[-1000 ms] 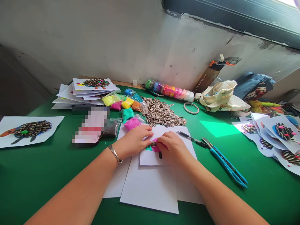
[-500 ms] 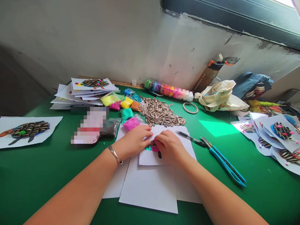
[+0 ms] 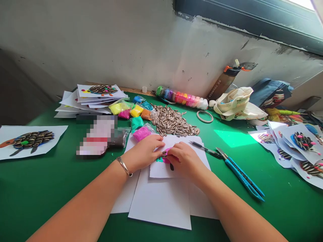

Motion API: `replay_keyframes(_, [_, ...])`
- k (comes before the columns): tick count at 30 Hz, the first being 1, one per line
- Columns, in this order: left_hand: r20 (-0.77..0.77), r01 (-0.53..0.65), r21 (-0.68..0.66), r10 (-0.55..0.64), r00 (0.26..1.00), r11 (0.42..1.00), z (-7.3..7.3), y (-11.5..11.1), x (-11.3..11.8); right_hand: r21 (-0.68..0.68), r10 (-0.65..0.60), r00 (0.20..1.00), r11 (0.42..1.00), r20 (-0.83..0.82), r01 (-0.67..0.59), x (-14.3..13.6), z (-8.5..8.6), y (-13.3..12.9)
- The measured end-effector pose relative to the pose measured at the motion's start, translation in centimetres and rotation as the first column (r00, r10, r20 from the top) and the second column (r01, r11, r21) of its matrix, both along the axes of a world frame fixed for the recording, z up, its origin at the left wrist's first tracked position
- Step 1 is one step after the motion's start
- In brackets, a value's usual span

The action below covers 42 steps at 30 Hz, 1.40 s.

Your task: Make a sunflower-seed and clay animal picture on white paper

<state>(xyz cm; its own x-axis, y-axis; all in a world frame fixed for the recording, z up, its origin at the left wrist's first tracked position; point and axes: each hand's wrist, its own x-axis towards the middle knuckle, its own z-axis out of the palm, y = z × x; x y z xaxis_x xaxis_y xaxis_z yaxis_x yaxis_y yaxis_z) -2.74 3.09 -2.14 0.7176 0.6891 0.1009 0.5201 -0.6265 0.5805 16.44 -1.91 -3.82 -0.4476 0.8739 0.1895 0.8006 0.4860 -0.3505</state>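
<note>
My right hand [image 3: 185, 158] pinches a striped sunflower seed [image 3: 164, 155] over the small white paper sheet [image 3: 161, 172]. On that sheet lies flattened pink clay [image 3: 167, 160], with a green clay bit [image 3: 159, 159] at its left and a black clay piece [image 3: 172, 167] below, partly hidden by my right hand. My left hand [image 3: 143, 151], with a silver bracelet at the wrist, rests on the sheet's upper left, fingers stretched out and fingertips close to the seed. Larger white sheets [image 3: 158, 205] lie underneath.
Behind my hands are a sunflower seed pile [image 3: 174, 121] and bagged coloured clay [image 3: 141, 132]. A black pen [image 3: 204, 148] and a blue utility knife [image 3: 243, 178] lie to the right. Finished seed pictures [image 3: 32, 141] sit at both sides; a tape roll [image 3: 205, 116] lies farther back.
My right hand has shifted slightly right and turned a little, so more of the pink clay and the seed's end show. My left hand stays almost where it was.
</note>
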Motion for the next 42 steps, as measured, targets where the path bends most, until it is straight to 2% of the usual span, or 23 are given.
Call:
replay_keyframes(10, [-0.024,-0.012,0.006,0.012,1.0,1.0,0.2,-0.1,0.0,0.017,-0.016,0.998,1.0,0.063,0.015,-0.2,-0.3,0.3])
replay_keyframes(23, [-0.018,-0.015,-0.011,0.015,1.0,1.0,0.0,-0.2,0.1,0.01,-0.033,0.999,0.999,-0.025,0.033,-0.1,-0.1,0.4])
replay_keyframes(30, [-0.013,0.027,-0.041,-0.028,1.0,0.999,0.3,0.0,0.0,0.059,-0.227,0.949,0.968,-0.22,0.245,2.9,0.1,1.8])
replay_keyframes(34, [-0.018,0.044,-0.081,-0.046,0.999,0.996,0.5,0.1,0.0,0.047,-0.319,0.935,0.943,-0.153,0.329,3.8,-0.6,3.0])
replay_keyframes(38, [0.008,0.034,-0.078,-0.034,0.999,0.996,0.4,0.1,-0.1,0.074,-0.314,0.948,0.945,-0.057,0.318,3.5,-0.8,4.0])
replay_keyframes(42, [0.035,0.036,-0.061,-0.034,0.999,0.997,0.3,0.2,-0.3,0.085,-0.319,0.946,0.943,-0.06,0.323,3.6,-0.4,4.6])
